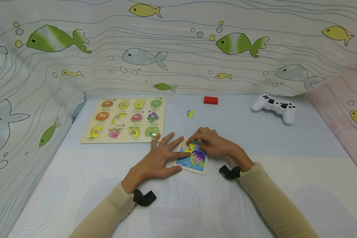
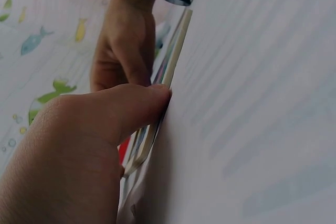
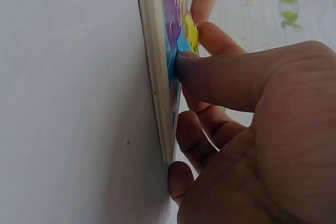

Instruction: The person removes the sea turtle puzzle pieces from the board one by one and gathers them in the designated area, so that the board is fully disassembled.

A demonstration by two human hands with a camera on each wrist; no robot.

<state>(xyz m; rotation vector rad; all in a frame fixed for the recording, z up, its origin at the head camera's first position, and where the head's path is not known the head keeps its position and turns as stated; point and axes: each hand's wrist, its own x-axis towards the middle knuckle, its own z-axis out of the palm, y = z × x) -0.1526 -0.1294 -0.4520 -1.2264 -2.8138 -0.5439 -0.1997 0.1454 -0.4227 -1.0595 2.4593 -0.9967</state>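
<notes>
A small jigsaw puzzle (image 1: 199, 158) in a pale wooden frame lies on the table, showing a purple jellyfish on blue. My left hand (image 1: 159, 161) spreads its fingers over the puzzle's left side; the thumb touches the near edge and one fingertip rests on the picture. Over the top of the puzzle, my right hand (image 1: 214, 142) has curled fingers and holds a yellow puzzle piece (image 3: 191, 32), which stands tilted above the board in the right wrist view. The right thumb lies against the blue part of the picture. A loose blue-and-yellow piece (image 1: 190, 114) lies beyond the puzzle.
A wooden fruit peg board (image 1: 126, 124) lies at the left, its corner by the left fingertips. Farther back are a red block (image 1: 210, 100) and, to the right, a white game controller (image 1: 274, 108). A fish-patterned curtain (image 1: 190, 39) closes off the back and sides.
</notes>
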